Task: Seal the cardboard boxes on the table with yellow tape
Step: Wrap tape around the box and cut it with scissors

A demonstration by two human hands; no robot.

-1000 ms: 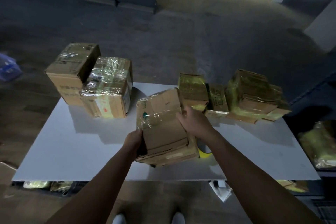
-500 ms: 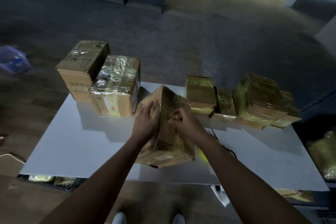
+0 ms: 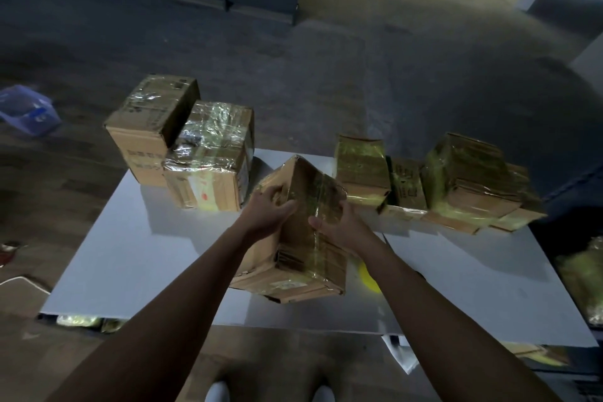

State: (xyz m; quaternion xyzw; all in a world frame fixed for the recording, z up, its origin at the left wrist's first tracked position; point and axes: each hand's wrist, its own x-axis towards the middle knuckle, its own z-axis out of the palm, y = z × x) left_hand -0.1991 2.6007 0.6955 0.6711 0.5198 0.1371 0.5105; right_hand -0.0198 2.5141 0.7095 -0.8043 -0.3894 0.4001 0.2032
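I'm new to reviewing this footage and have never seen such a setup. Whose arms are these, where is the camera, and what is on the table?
No machine here: a person wears one wide-angle camera on the head, so the picture looks down along their own bare arms. The left hand and right hand both grip the upper end of a tilted brown cardboard box banded with glossy yellow tape. Its lower end seems to rest on a white rectangular table. At the far left stand two larger cardboard boxes; at the far right, a cluster of yellow-taped cardboard packages. The bright yellow object beside the right forearm may be the tape roll; it is mostly hidden.
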